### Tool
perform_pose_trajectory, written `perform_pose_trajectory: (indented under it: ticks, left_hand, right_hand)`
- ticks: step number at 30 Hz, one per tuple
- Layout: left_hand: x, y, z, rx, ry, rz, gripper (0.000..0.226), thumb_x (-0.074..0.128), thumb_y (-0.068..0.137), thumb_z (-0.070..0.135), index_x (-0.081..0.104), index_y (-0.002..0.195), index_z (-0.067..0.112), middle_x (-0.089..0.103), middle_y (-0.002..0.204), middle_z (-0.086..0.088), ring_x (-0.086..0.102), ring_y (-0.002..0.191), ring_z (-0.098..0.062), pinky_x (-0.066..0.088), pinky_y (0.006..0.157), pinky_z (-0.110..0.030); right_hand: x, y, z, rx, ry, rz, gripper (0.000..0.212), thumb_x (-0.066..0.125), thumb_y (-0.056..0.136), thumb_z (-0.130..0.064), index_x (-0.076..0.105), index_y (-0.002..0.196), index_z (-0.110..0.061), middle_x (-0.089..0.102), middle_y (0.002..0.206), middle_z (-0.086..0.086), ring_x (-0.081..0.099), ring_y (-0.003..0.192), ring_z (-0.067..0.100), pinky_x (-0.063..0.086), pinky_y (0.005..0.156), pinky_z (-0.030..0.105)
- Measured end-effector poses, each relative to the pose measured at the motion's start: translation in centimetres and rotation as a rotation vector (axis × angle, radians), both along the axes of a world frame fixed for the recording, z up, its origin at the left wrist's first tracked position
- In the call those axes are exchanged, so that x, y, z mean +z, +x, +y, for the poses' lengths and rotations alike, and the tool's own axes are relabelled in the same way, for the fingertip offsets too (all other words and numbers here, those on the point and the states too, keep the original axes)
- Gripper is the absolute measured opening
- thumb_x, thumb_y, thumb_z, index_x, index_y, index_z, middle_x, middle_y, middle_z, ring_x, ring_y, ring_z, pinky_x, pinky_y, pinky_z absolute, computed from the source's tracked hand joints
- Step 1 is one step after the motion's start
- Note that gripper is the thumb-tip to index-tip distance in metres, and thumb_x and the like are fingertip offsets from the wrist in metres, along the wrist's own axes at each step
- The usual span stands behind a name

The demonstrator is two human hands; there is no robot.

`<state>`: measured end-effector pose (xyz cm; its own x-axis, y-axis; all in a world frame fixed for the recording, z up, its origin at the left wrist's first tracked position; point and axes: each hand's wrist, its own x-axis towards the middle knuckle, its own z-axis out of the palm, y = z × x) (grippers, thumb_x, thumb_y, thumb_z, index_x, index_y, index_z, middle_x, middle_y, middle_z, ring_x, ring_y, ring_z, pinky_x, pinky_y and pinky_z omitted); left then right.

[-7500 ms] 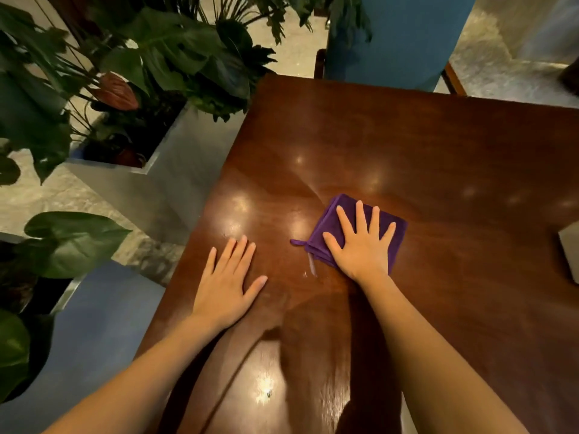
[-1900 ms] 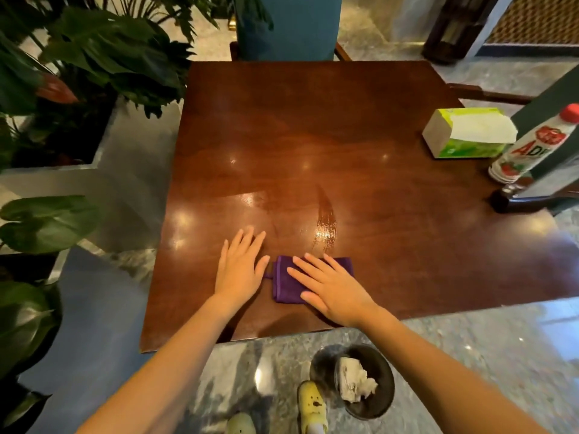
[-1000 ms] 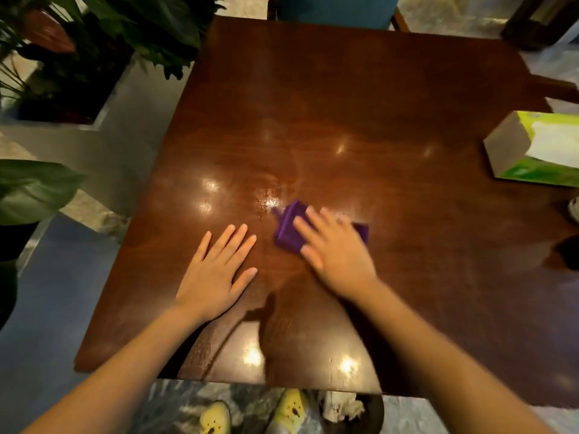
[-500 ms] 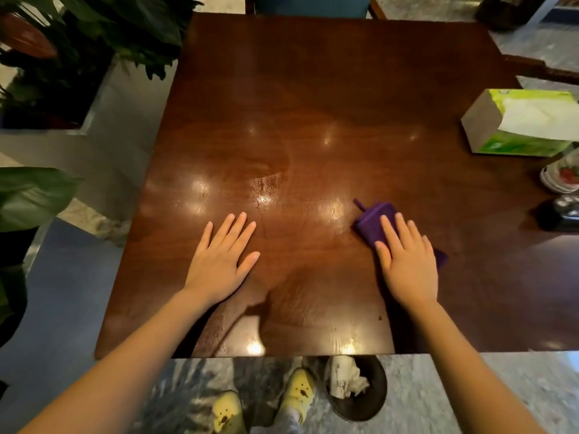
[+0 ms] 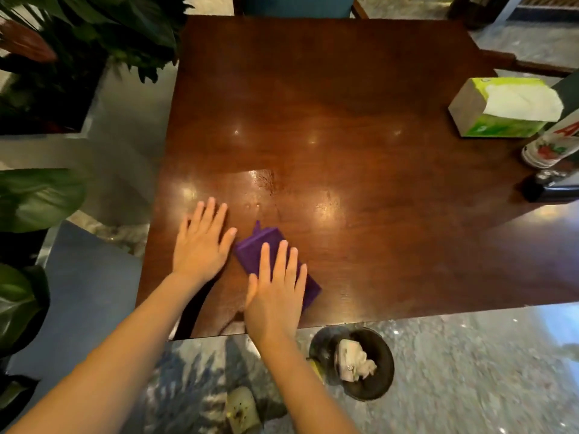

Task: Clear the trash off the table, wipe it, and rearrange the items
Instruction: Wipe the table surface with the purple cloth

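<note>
A folded purple cloth [image 5: 255, 247] lies on the dark wooden table [image 5: 329, 98] near its front edge. My right hand [image 5: 277, 288] presses flat on the cloth's near half, fingers spread. Just left of the cloth, my left hand [image 5: 202, 242] rests flat on the bare wood with nothing in it. A wet streak shines on the wood beyond the cloth. At the table's right side stand a green tissue box [image 5: 501, 109], a white bottle with a red label [image 5: 553, 142] and a black object [image 5: 551, 189].
A dark round bin [image 5: 380, 380] with crumpled paper [image 5: 352, 361] sits on the stone floor below the table's front edge. Leafy plants in a pale planter [image 5: 103, 98] crowd the left side. A blue chair [image 5: 294, 4] stands at the far edge.
My right hand has slid the cloth from the table's right-centre back left, close to my left hand and the front edge. My left hand has stayed flat on the table.
</note>
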<state>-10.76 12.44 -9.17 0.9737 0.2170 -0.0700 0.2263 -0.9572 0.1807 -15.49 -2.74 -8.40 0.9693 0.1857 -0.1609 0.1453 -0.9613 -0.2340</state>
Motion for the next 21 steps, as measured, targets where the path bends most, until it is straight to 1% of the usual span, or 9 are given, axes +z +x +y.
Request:
perform_pose_trajectory:
  ticks: [2, 5, 8, 12, 15, 18, 21]
  left_hand:
    - [-0.3, -0.9, 1.8, 0.041, 0.020, 0.011, 0.068, 0.016, 0.089, 0.052, 0.022, 0.148, 0.019, 0.016, 0.158, -0.008, 0.011, 0.146, -0.025, 0.008, 0.117, -0.046]
    - [-0.6, -1.4, 2.8, 0.026, 0.039, 0.025, 0.075, 0.008, 0.085, 0.057, 0.022, 0.148, 0.018, 0.017, 0.158, -0.007, 0.012, 0.146, -0.025, 0.010, 0.117, -0.046]
    - [-0.6, -0.7, 2.9, 0.026, 0.010, 0.033, 0.074, 0.011, 0.086, 0.058, 0.017, 0.149, 0.020, 0.013, 0.159, -0.005, 0.008, 0.147, -0.022, 0.006, 0.118, -0.044]
    - [-0.2, 1.4, 3.5, 0.018, -0.018, 0.042, 0.075, 0.007, 0.085, 0.060, 0.012, 0.149, 0.022, 0.006, 0.160, -0.003, 0.001, 0.147, -0.019, 0.001, 0.118, -0.041]
    - [-0.1, 3.2, 4.4, 0.016, -0.031, 0.072, 0.069, 0.011, 0.090, 0.059, 0.006, 0.149, 0.024, 0.000, 0.160, 0.000, -0.005, 0.147, -0.017, -0.003, 0.118, -0.039]
    - [-0.4, 3.7, 4.8, 0.011, 0.014, 0.033, 0.075, 0.006, 0.086, 0.064, 0.011, 0.149, 0.023, 0.009, 0.159, -0.001, 0.002, 0.147, -0.017, 0.002, 0.118, -0.040]
    - [-0.7, 3.6, 4.8, 0.014, 0.068, 0.016, 0.074, 0.004, 0.088, 0.064, 0.019, 0.148, 0.022, 0.021, 0.157, -0.002, 0.013, 0.146, -0.019, 0.007, 0.118, -0.039]
  right_hand:
    - [-0.2, 0.3, -0.6, 0.116, -0.020, -0.025, 0.057, 0.027, 0.089, -0.042, 0.040, 0.141, -0.022, 0.045, 0.146, 0.012, 0.044, 0.134, 0.031, 0.037, 0.106, 0.049]
    - [-0.5, 1.8, -2.2, 0.268, -0.049, -0.090, 0.055, 0.028, 0.091, -0.045, 0.038, 0.142, -0.026, 0.045, 0.146, 0.009, 0.045, 0.133, 0.030, 0.039, 0.105, 0.049]
    - [-0.9, 5.1, -2.8, 0.337, -0.067, -0.142, 0.054, 0.033, 0.092, -0.045, 0.039, 0.142, -0.026, 0.044, 0.147, 0.009, 0.044, 0.134, 0.030, 0.039, 0.106, 0.048]
    - [-0.7, 11.5, -3.9, 0.302, -0.070, -0.123, 0.054, 0.034, 0.090, -0.044, 0.045, 0.139, -0.025, 0.047, 0.145, 0.010, 0.047, 0.130, 0.032, 0.041, 0.103, 0.050]
    - [-0.2, 17.1, -4.2, 0.255, -0.085, -0.129, 0.056, 0.028, 0.091, -0.044, 0.041, 0.142, -0.024, 0.042, 0.148, 0.013, 0.042, 0.133, 0.035, 0.035, 0.106, 0.051]
    - [0.0, 23.6, -4.1, 0.230, -0.114, -0.109, 0.053, 0.029, 0.098, -0.041, 0.025, 0.148, -0.025, 0.024, 0.157, 0.011, 0.023, 0.143, 0.034, 0.020, 0.114, 0.048]
    - [0.1, 29.8, -2.8, 0.196, -0.131, -0.098, 0.054, 0.028, 0.100, -0.041, 0.017, 0.150, -0.027, 0.015, 0.159, 0.010, 0.014, 0.146, 0.032, 0.014, 0.117, 0.048]
